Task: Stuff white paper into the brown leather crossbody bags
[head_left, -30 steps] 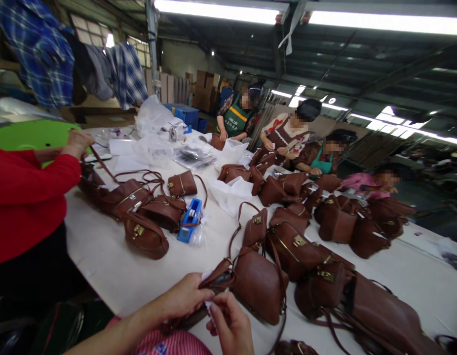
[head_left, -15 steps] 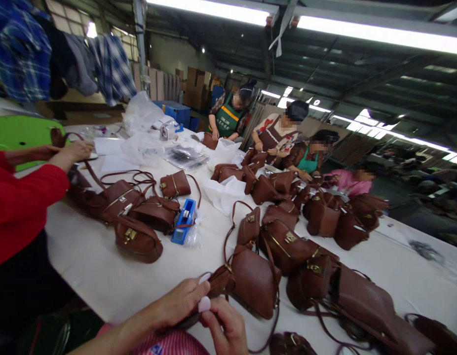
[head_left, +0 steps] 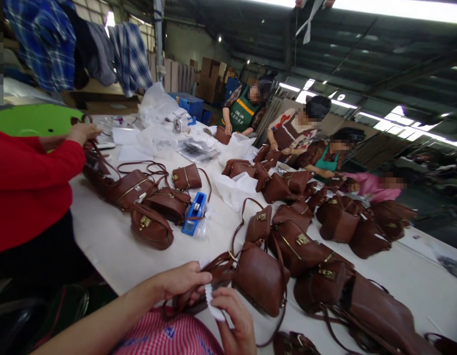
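At the near table edge, my left hand [head_left: 186, 283] is closed around part of a brown leather bag [head_left: 221, 268], its thumb pointing right. My right hand [head_left: 236, 318], just beside it, pinches a white strip [head_left: 210, 301] with a zigzag edge. The strip's upper end is close to my left thumb; whether that thumb grips it I cannot tell. How the bag sits under my left fingers is partly hidden. Just to the right lies a larger brown bag [head_left: 261, 278], with a smaller brown bag [head_left: 258, 224] behind it.
A blue tape dispenser [head_left: 194, 214] stands left of centre, near a brown bag with a gold clasp [head_left: 151, 228]. Many brown bags cover the right side, including a long one [head_left: 380, 301]. A co-worker's red sleeve [head_left: 32, 182] is at left. Several co-workers handle bags across the white table [head_left: 139, 266].
The view has shifted, so the table scene sits further right. The white piece in my right hand now shows as a longer, zigzag-edged strip. My right hand is slightly lower.
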Demonstrator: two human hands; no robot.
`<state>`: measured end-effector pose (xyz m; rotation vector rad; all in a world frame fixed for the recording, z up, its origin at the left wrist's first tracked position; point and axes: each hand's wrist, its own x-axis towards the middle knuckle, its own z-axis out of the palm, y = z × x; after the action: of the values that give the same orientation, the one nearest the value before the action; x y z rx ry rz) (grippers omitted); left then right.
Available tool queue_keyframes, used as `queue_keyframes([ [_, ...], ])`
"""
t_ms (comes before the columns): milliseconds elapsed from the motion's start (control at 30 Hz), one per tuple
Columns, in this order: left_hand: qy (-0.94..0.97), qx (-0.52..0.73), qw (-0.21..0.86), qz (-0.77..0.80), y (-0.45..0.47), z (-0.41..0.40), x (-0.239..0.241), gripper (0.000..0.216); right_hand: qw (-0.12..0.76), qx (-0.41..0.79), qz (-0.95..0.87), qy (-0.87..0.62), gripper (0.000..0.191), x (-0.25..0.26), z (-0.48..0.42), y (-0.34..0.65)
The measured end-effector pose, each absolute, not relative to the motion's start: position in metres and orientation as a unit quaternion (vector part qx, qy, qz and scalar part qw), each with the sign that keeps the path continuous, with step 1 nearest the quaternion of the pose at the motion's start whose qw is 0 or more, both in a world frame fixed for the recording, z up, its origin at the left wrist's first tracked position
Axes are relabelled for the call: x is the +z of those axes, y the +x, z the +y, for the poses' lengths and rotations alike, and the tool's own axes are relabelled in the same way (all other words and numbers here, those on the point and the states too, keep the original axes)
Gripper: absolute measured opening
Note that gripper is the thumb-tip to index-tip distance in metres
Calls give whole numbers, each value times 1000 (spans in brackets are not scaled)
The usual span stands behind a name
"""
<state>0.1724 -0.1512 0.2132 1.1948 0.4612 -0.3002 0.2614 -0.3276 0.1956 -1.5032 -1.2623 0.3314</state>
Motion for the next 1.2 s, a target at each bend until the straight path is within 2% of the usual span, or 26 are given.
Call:
queue_keyframes([
  [133, 513, -147, 813, 232, 174, -147, 211, 43, 539, 147, -520, -646, 15, 194, -327, 261],
  [267, 602, -152, 753, 220, 175, -149, 220, 38, 548, 121, -522, -642, 20, 194, -324, 261],
  [400, 682, -153, 698, 157, 176, -153, 237, 22, 516, 108, -508, -681, 19, 203, -317, 260],
  [567, 746, -69, 657, 82, 177, -157, 244, 23, 478, 202, -412, -749, 29, 218, -304, 260],
  [733, 744, -61, 662, 70, 176, -159, 239, 25, 471, 270, -363, -758, 34, 225, -299, 262],
  [933, 813, -60, 572, 94, 172, -161, 247, 24, 479, 320, -333, -747, 37, 223, -299, 263],
  [1200, 785, 32, 617, 58, 172, -167, 247, 26, 486, 358, -305, -737, 38, 224, -297, 268],
])
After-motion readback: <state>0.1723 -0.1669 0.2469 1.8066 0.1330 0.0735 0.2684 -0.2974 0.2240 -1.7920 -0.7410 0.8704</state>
